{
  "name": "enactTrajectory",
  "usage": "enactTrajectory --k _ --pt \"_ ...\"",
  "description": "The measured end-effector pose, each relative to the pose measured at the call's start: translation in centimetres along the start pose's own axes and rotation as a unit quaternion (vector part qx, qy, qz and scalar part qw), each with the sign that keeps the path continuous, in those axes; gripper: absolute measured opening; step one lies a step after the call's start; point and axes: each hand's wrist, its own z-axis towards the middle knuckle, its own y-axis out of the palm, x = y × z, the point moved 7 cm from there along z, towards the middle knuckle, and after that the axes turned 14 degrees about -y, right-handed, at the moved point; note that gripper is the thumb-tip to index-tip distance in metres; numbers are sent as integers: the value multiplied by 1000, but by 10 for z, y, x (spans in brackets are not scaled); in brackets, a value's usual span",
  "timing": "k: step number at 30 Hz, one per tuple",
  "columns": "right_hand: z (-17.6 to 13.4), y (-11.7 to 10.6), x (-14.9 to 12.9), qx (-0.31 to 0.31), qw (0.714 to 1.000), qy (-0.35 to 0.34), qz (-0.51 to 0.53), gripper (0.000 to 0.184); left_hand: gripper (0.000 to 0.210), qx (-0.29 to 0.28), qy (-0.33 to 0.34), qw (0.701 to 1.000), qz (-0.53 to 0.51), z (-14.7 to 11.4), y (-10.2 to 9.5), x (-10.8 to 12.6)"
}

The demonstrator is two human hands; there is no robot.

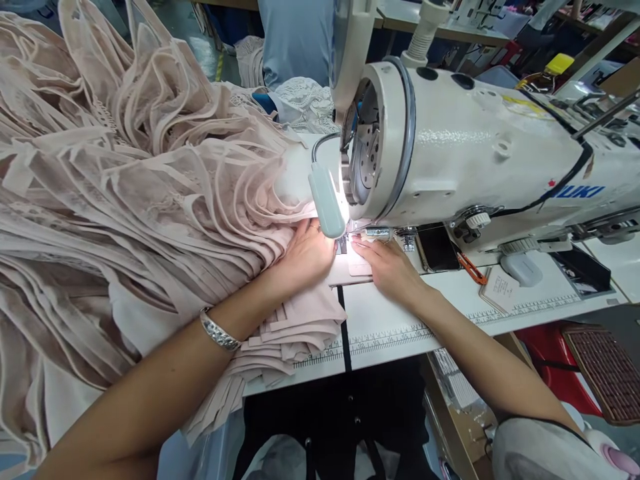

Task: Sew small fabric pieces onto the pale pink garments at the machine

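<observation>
Currently, left hand point(310, 257): palm down over the edge of the pink garments point(225, 227), fingertips close to the machine's metal foot point(343, 245) and partly hidden by the lamp; whether they pinch the cloth or only press on it cannot be told
Right hand point(389, 265): reaching in from the opposite side, fingers bent, tips just beside the metal foot and near the left hand; whether anything is caught between them cannot be told
Pink garments: heaped high to the left of the left hand, straps and folds trailing toward its fingers, layered ends lying under the left forearm and hanging over the table point(395, 307) edge
Lamp point(327, 203): just above the gap between the two hands, lit
Sewing machine point(450, 147): above the right hand and stretching away to its right
Bracelet point(220, 330): around the left forearm, behind the grip
Measuring tape point(385, 339): along the table edge, nearer the body than both hands
Beside the right hand: a dark flat object point(437, 248), then an orange cutter point(471, 269), a note pad point(500, 288) with writing and a grey case point(521, 268), farther out
Beyond the left hand: white lace point(307, 103) behind the heap
</observation>
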Motion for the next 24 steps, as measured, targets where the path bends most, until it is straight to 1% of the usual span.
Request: enactTrajectory --k 4,11,16,24 --pt "-2 1 4 -9 1000 -4 7 64 25 20 10 1000 4 -1 -1 0" --pt "-1 2 6 -22 1000 22 2 64 11 39 -9 999 20 -3 1 -5" --pt "0 3 2 -43 998 46 -18 62 12 55 -19 998 15 -3 1 -7" --pt "0 4 2 -28 999 26 -23 53 16 75 -1 997 14 -5 1 -8"
